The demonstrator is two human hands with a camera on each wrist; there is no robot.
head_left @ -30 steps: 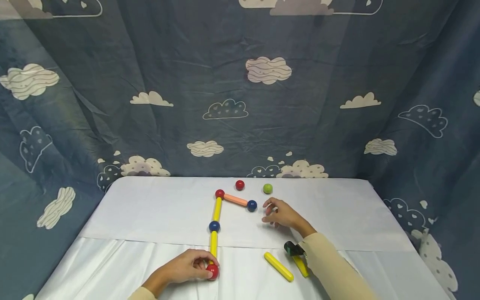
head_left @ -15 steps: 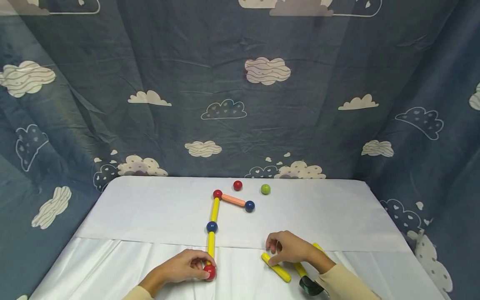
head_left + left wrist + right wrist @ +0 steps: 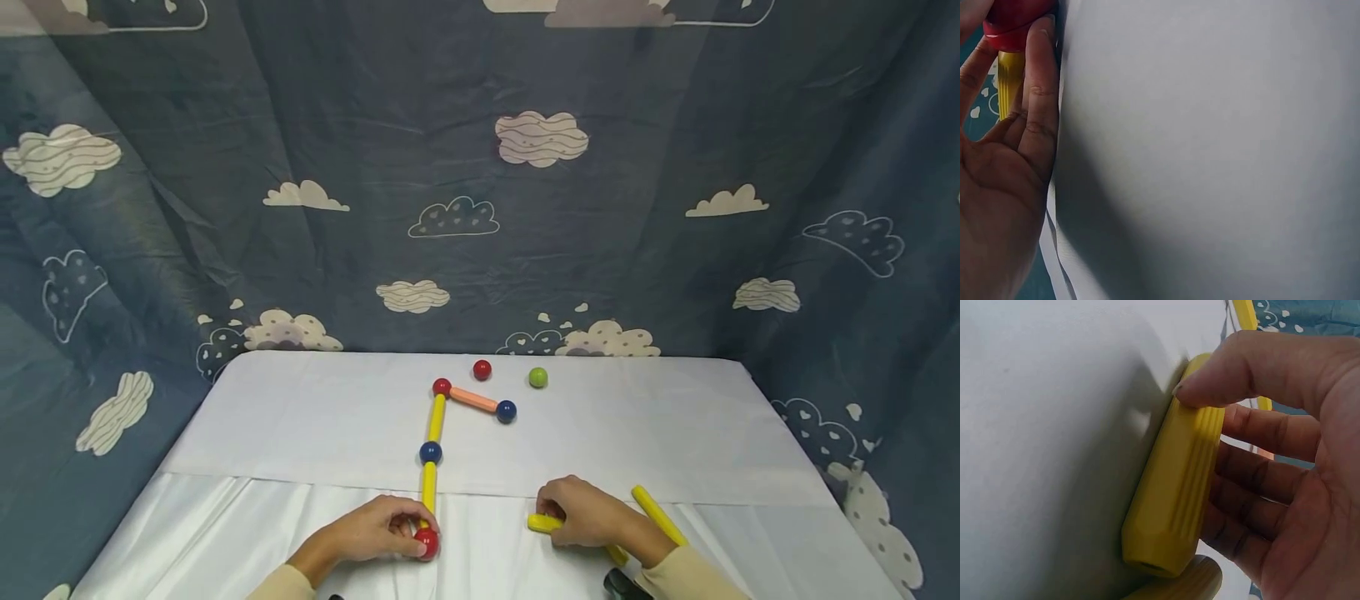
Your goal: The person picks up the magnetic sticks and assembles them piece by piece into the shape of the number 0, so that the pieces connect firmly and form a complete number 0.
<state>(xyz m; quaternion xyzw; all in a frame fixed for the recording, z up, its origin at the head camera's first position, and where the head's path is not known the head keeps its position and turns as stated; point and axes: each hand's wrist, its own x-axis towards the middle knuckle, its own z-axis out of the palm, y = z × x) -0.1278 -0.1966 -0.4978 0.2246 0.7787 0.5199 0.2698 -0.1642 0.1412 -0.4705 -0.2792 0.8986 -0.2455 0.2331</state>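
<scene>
My left hand (image 3: 367, 532) holds a red ball (image 3: 427, 544) at the near end of a joined row, with fingers around it in the left wrist view. From this ball a yellow stick (image 3: 429, 487) runs to a blue ball (image 3: 431, 452). Another yellow stick (image 3: 437, 418) leads on to a far red ball (image 3: 442, 387). There an orange stick (image 3: 474, 401) angles off to a second blue ball (image 3: 506, 412). Over on the right, my right hand (image 3: 588, 515) grips a loose ribbed yellow stick (image 3: 1172, 481) between thumb and fingers, partly hidden in the head view.
One yellow stick (image 3: 1182, 582) lies against the end of the gripped one. A further yellow stick (image 3: 660, 517) rests beyond my right wrist. Near the back edge of the white-covered table (image 3: 300, 400) are a loose red ball (image 3: 482, 370) and a green ball (image 3: 537, 377).
My right hand has come down from beside the far blue ball to the near yellow sticks and taken hold of one. My left hand stays at the red ball.
</scene>
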